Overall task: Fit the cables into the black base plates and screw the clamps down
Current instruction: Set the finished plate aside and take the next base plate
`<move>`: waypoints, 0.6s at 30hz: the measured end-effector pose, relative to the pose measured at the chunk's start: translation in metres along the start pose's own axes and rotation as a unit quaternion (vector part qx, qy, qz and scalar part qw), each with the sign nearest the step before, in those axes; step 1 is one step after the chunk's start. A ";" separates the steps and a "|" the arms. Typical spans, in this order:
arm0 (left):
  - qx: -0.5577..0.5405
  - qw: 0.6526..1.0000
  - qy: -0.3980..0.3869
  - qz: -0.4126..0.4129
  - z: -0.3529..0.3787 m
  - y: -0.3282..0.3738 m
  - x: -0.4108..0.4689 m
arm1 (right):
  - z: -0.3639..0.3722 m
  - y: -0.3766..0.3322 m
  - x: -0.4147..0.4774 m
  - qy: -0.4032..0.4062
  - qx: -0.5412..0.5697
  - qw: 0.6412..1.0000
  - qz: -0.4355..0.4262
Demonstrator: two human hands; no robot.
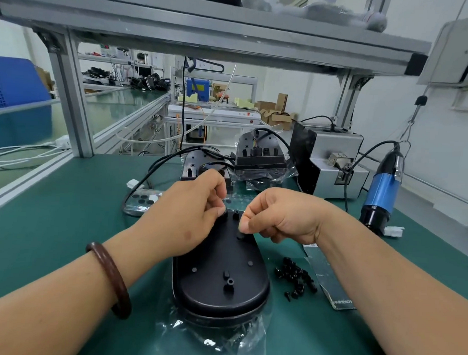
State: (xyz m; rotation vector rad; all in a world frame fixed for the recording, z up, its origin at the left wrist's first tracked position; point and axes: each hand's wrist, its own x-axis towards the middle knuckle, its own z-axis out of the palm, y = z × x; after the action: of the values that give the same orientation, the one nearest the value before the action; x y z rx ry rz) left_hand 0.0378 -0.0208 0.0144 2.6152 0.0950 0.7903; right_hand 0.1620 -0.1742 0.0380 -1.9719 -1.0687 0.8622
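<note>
The fingertips point(242, 227) of our right hand point(279, 217) are drawn narrow, pinching a small black piece point(241, 235) on the far half of the black base plate point(220, 278) — clamp or screw, we cannot tell — while our left hand point(188, 215) curls its fingers round the plate's far end, likely to steady it. Both wrists arch over the plate, forearms converging from its near side. Loose screws point(295, 279) lie just right of it, and a black cable point(147, 177) waits beyond its far-left corner, unfitted.

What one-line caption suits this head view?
Left hand and right hand, fingers curled, work over a black base plate, black screws lying beside it.
</note>
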 end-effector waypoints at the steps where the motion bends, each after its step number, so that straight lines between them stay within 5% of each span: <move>1: 0.001 1.000 0.001 0.002 0.000 0.000 0.000 | 0.000 0.000 0.000 0.002 -0.005 1.000 0.000; 18: 0.009 1.000 0.005 -0.003 0.003 -0.002 -0.002 | 0.004 -0.004 -0.002 0.026 -0.044 0.999 -0.003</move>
State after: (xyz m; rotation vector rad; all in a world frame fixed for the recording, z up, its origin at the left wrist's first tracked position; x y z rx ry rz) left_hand 0.0382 -0.0199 0.0104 2.6274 0.1139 0.8028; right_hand 0.1561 -0.1733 0.0393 -2.0516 -1.1000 0.7676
